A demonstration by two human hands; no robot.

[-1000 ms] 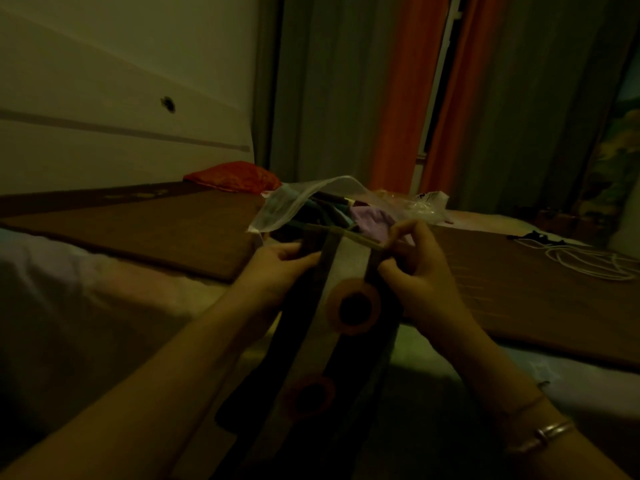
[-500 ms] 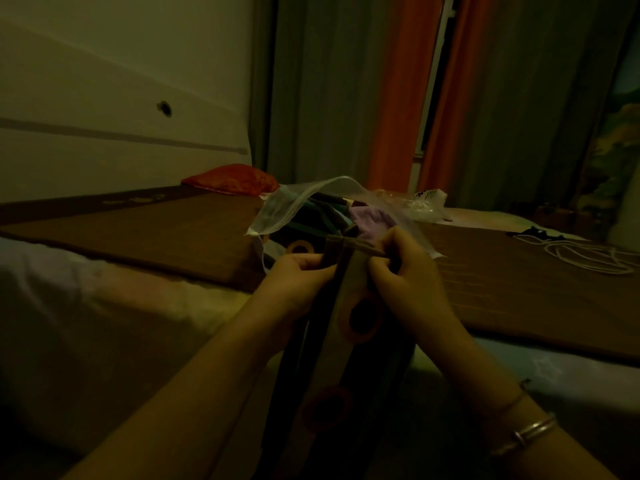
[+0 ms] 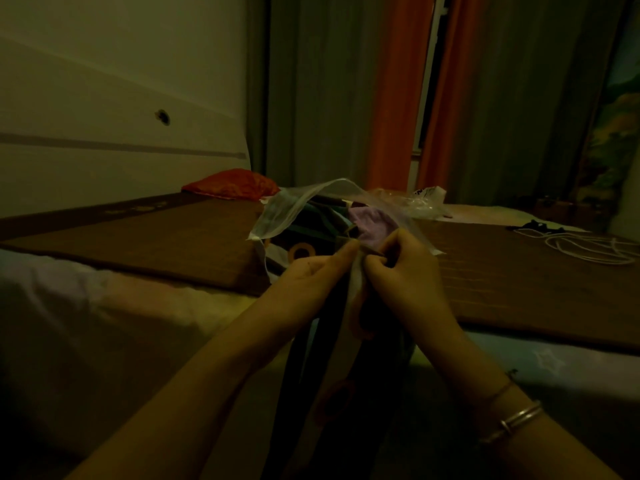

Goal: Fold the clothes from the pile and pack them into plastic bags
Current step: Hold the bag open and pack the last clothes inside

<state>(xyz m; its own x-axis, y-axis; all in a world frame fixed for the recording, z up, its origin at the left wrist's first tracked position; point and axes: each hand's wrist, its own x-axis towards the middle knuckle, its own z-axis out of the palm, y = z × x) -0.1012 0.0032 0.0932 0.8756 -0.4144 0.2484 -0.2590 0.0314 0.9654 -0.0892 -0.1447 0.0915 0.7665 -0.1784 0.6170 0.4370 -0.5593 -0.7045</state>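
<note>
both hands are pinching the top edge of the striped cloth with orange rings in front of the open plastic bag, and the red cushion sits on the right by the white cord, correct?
Not quite. The head view shows the red cushion on the left, against the wall, while the white cord lies far right. The rest holds: left hand and right hand pinch the striped cloth before the plastic bag.

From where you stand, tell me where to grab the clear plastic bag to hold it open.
Probably pinch the clear plastic bag at its raised upper lip, coming from above on the left side. That flap stands free and arched over the clothes inside, while the left hand and right hand crowd the near edge with the dark circle-patterned garment.
</note>
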